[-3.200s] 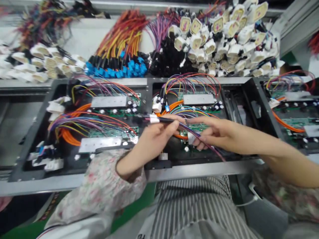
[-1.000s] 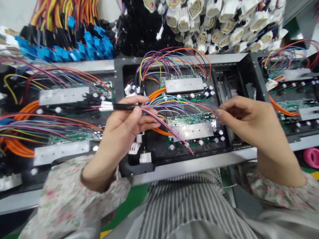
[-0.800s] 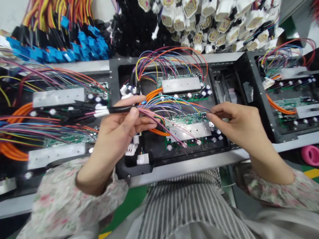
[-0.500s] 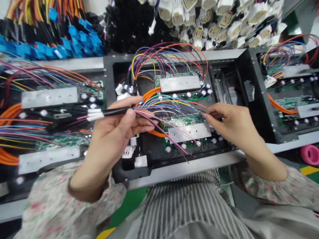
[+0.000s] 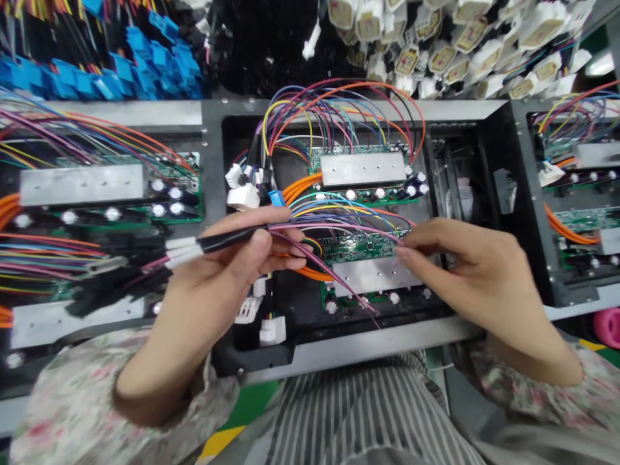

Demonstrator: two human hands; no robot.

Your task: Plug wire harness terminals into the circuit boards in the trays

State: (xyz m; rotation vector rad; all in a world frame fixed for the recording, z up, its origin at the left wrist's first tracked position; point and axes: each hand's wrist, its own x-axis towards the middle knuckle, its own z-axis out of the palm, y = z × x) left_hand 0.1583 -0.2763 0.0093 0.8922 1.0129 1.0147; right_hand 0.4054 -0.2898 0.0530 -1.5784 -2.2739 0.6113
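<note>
The left hand [image 5: 213, 284] closes its fingers around a black-sleeved wire bundle [image 5: 227, 237] above the black tray [image 5: 216, 129] holding two circuit boards [image 5: 361, 245], while the right hand [image 5: 475, 278] pinches a pink wire [image 5: 339, 229], its tip hidden by the fingertips, with blurred connectors behind.

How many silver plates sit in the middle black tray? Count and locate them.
2: upper plate at back of the tray, lower plate beside the right hand; others may be hidden.
</note>
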